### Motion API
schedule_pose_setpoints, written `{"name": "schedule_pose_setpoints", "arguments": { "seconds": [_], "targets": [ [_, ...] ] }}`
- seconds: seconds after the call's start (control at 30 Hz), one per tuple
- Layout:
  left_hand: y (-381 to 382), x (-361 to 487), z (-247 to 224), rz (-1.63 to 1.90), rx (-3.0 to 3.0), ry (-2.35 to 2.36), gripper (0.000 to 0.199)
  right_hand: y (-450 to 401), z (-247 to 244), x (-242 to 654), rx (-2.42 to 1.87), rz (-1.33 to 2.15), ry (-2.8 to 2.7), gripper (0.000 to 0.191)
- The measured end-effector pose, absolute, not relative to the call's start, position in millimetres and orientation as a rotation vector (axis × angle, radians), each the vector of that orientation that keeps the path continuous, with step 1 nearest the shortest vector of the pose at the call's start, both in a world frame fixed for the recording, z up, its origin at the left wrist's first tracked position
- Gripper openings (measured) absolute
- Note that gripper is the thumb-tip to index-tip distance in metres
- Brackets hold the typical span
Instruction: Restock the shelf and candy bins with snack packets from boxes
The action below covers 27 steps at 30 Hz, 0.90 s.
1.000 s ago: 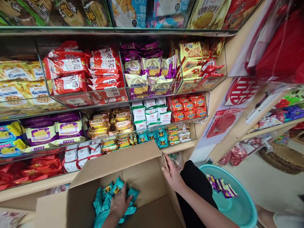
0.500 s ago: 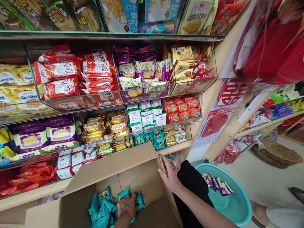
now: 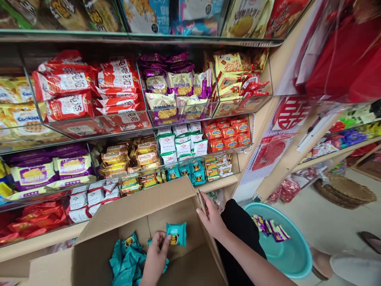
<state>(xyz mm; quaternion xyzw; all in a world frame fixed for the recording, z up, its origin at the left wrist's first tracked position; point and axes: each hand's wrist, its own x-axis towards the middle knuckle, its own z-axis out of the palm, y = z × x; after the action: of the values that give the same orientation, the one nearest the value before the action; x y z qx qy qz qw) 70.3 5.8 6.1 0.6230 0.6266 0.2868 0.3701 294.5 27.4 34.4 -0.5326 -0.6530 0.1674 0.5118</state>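
Observation:
Inside an open cardboard box, my left hand pinches the edge of a teal snack packet between thumb and fingers. Below and to the left of that hand lies a pile of similar teal packets. My right hand grips the box's right edge, its fingers wrapped round the cardboard flap. More teal packets sit in a shelf compartment just behind the box.
Shelves of packaged snacks stand ahead. A teal basin with several purple packets is at the right, near another person's foot. Woven trays lie on the floor behind.
My left hand has lifted one teal packet up from the box's contents and now holds it at its edge. My right hand stays on the box edge. The view has shifted slightly.

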Motion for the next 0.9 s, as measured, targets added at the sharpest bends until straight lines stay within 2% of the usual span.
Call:
{"name": "schedule_pose_setpoints", "arguments": {
  "seconds": [0.07,0.13,0.23,0.33,0.47,0.7,0.8,0.83,0.9],
  "targets": [
    [-2,85,37,1.002,1.319,1.455,0.039,15,49,290,-1.28,0.29,-1.517,0.039],
    [-10,99,66,1.137,1.161,1.399,0.048,0,64,281,-1.262,0.332,-1.417,0.034],
    [-19,117,96,1.189,1.068,1.306,0.057,-14,80,264,-1.207,0.718,-1.243,0.037],
    [-24,129,112,1.139,1.078,1.233,0.056,-15,84,255,-1.199,1.015,-1.157,0.028],
    [-26,137,120,1.108,1.146,1.304,0.033,-12,82,254,-1.251,0.994,-1.174,0.037],
    [-27,139,109,0.978,1.402,1.569,0.042,-16,79,255,-1.302,0.997,-1.068,0.04],
    [-23,136,110,1.007,1.478,1.592,0.042,-20,85,267,-1.278,0.963,-1.171,0.032],
    [-20,136,112,1.008,1.455,1.594,0.042,-22,89,273,-1.25,0.935,-1.238,0.035],
    [-14,135,117,0.996,1.388,1.594,0.043,-27,96,283,-1.179,0.902,-1.374,0.053]
  ]
}}
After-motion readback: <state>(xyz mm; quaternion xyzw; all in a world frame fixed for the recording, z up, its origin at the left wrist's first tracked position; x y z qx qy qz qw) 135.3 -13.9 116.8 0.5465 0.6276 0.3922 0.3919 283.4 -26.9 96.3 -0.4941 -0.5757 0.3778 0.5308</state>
